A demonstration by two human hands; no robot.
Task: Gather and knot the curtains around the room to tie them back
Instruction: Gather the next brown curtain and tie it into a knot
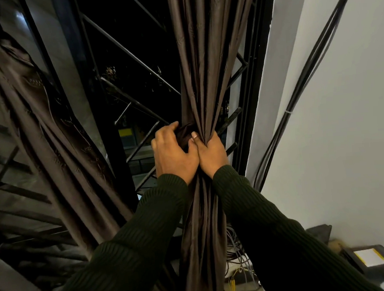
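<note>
A dark brown curtain [204,52] hangs in front of a window with a black metal grille [133,58], and the glass behind the grille is dark. This curtain is gathered into one thick bundle of folds, and it is the landmark here. Both hands meet at the middle of the bundle and touch each other. The right hand [211,154] is closed in a fist around the right part of the folds, with its thumb lying up along the cloth. The left hand [172,153] is curved around the left side of the bundle, its fingers bent over a bunched lump of cloth; I cannot tell if this lump is a finished knot. Both arms wear dark green ribbed sleeves [261,220]. Below the hands the curtain falls straight down between the two forearms.

To the left of this curtain a second brown curtain [54,133] hangs slanted, with a knot-like bunch near its top. To the right of the curtain stands a white wall [344,110], and several black cables [308,85] run along it. Near the lower end of the curtain lie some thin wires [235,256], partly hidden.
</note>
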